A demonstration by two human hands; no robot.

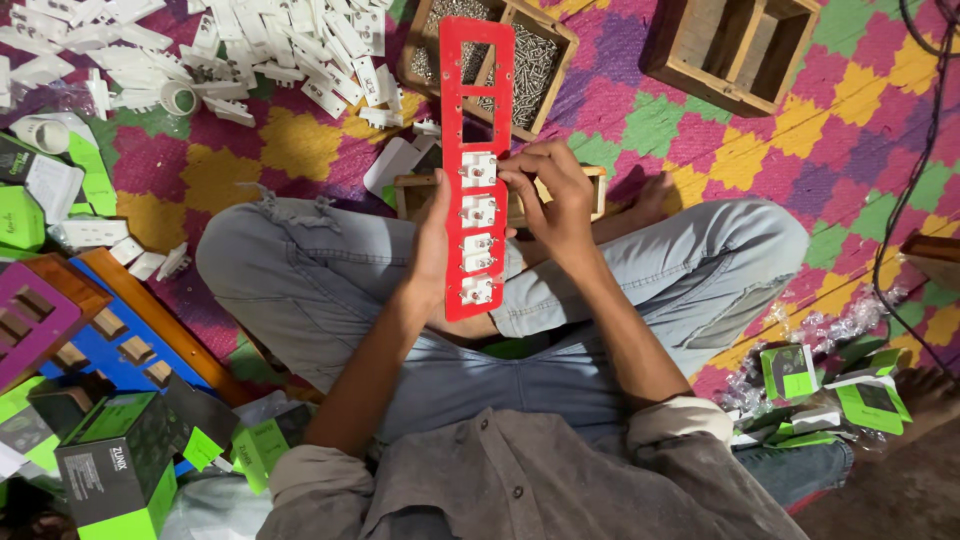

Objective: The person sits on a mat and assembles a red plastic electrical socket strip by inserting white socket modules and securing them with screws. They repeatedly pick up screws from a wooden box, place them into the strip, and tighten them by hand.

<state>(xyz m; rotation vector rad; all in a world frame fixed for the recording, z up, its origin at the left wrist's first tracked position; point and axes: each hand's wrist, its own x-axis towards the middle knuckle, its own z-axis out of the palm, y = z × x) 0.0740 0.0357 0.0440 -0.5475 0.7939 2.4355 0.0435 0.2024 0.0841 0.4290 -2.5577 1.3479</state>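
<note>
I hold a long red plastic panel [477,110] upright over my crossed legs. Its lower half carries several white switch modules [478,212]; the upper cut-outs are empty. My left hand [432,245] grips the panel's left edge from behind, near the lower modules. My right hand [553,200] holds the right edge, fingertips pressing at the top white module [479,169].
A wooden tray of small metal screws [535,62] lies behind the panel, another wooden box [730,45] at the far right. A pile of white switch parts [250,55] covers the mat at far left. Green and black cartons [115,465] and coloured panels [40,310] lie at my left.
</note>
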